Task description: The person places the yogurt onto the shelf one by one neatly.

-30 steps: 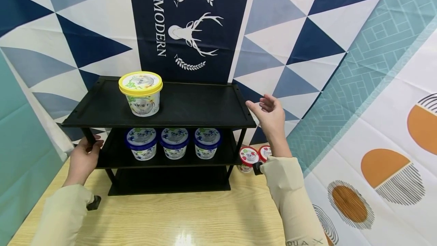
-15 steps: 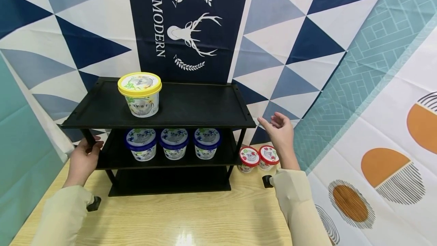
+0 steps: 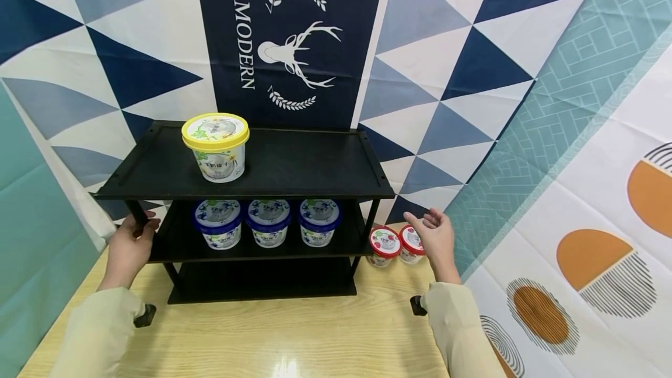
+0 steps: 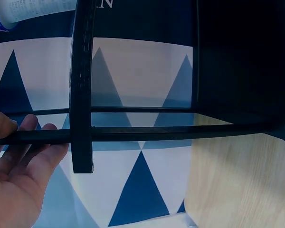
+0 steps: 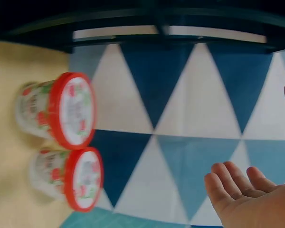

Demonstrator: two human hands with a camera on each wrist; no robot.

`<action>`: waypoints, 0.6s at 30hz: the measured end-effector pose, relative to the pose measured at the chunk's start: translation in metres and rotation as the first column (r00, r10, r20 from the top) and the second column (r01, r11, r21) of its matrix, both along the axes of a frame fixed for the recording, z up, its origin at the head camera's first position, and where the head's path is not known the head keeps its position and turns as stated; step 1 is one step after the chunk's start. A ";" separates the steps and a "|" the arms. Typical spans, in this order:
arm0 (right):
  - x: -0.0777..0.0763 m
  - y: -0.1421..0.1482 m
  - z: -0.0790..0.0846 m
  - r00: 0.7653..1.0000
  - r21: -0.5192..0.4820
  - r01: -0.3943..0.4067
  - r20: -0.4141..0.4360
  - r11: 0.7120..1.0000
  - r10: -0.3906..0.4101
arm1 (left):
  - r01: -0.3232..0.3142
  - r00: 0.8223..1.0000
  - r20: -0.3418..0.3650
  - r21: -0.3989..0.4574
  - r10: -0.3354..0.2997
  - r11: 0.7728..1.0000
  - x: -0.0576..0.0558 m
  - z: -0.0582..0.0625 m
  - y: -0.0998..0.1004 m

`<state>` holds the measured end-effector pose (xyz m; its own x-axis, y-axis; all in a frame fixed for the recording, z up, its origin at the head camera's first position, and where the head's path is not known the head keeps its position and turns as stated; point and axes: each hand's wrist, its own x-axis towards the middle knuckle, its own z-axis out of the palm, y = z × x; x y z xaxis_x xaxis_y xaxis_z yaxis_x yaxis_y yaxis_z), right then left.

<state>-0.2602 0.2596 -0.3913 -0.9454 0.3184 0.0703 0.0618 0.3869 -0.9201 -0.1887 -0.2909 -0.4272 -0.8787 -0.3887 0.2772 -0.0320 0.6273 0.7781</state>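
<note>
My left hand (image 3: 128, 244) grips the front left post (image 4: 33, 137) of a black three-tier shelf (image 3: 294, 162), thumb on one side and fingers on the other. To the right of the shelf, my right hand (image 3: 437, 241) hangs in the air with fingers loosely bent and nothing in them. Nearest to it are two red-lidded tubs (image 3: 385, 244) on the table, side by side in the right wrist view. A yellow-lidded tub (image 3: 217, 156) stands on the top tier, left of centre. Three blue-lidded tubs (image 3: 269, 223) line the middle tier.
The wooden table (image 3: 273, 331) carries the shelf and the red-lidded tubs. A patterned cloth backdrop (image 3: 436, 57) rises close behind the shelf. More cloth hangs along the left and right sides.
My right hand has moved away from the shelf's top right corner, to the right and then down towards the red-lidded tubs. The left hand keeps its grip on the post.
</note>
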 end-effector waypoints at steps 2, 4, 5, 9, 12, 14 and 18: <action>-0.001 0.002 -0.009 1.000 0.002 0.010 0.026 1.000 -0.010 | 0.004 1.000 0.005 0.009 -0.004 1.000 0.000 0.000 0.000; -0.002 0.003 -0.017 0.998 0.003 0.020 0.053 1.000 -0.020 | 0.005 1.000 0.009 0.013 -0.005 1.000 0.001 0.000 0.000; -0.003 0.003 -0.021 0.998 0.005 0.027 0.063 1.000 -0.027 | 0.005 1.000 0.009 0.017 -0.005 1.000 0.001 0.000 0.000; -0.005 0.006 -0.039 0.996 -0.018 0.045 0.074 0.999 -0.044 | 0.003 1.000 0.002 0.017 -0.003 1.000 0.001 0.001 0.001; -0.006 0.007 -0.052 0.995 -0.026 0.049 0.083 0.998 -0.047 | 0.003 1.000 -0.008 0.019 -0.003 1.000 0.001 0.001 0.001; -0.007 0.007 -0.060 0.995 -0.016 0.043 0.094 0.999 -0.041 | -0.001 1.000 -0.018 0.020 0.001 1.000 0.001 0.001 0.001; -0.006 0.008 -0.075 0.991 -0.016 0.032 0.131 0.999 -0.030 | -0.007 0.999 -0.041 0.019 0.008 1.000 0.002 0.000 0.002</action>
